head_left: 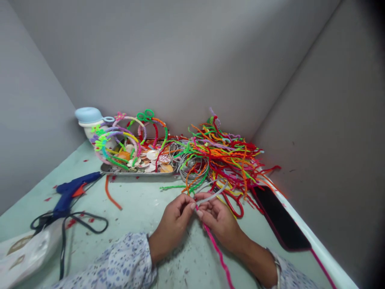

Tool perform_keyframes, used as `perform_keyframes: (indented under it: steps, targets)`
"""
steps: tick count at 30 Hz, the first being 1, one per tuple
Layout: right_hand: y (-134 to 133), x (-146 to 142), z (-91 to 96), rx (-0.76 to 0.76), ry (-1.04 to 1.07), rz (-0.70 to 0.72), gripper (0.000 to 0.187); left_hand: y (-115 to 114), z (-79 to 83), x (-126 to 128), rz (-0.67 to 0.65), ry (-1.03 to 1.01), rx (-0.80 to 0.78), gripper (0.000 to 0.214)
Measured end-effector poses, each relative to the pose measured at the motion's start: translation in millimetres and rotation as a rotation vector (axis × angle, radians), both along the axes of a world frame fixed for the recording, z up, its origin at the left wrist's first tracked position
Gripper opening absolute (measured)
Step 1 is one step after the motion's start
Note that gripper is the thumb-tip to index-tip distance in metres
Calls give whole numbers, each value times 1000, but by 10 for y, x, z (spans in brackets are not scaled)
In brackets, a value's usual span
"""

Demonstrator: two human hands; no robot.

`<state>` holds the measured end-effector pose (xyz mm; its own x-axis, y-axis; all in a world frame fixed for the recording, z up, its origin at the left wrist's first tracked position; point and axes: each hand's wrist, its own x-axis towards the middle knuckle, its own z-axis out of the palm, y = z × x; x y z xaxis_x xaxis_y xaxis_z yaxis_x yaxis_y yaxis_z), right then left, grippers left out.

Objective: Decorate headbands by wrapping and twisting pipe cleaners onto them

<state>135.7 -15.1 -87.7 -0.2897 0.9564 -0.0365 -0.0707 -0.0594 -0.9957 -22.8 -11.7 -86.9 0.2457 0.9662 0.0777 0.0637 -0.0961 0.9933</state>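
Note:
In the middle of the table my left hand (174,220) and my right hand (221,223) meet, fingers closed in a pinch. Between the fingertips is the end of a bright pink pipe cleaner (218,251), whose long tail runs down past the bottom of the view. A thin pale grey headband (215,193) curves out over the fingers of my right hand. Both hands pinch where the pink strand meets the band; the exact join is hidden by the fingers.
Behind the hands lie a heap of coloured pipe cleaners (228,148), coiled grey bands (192,166) and red-handled scissors (239,206). A metal tray (138,173) bears shells and wrapped headbands. A blue glue gun (67,196) is left; a phone (282,220) is right.

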Motion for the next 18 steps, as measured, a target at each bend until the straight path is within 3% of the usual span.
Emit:
perform_keyframes:
  steps: [11,18]
  targets:
    - [-58,-22,11,15,61,-6,34,-41,45,10,-15,22,36,17]
    - [-57,33,-22,135,-30,-205,25,-26,53,2,-38,46,7,19]
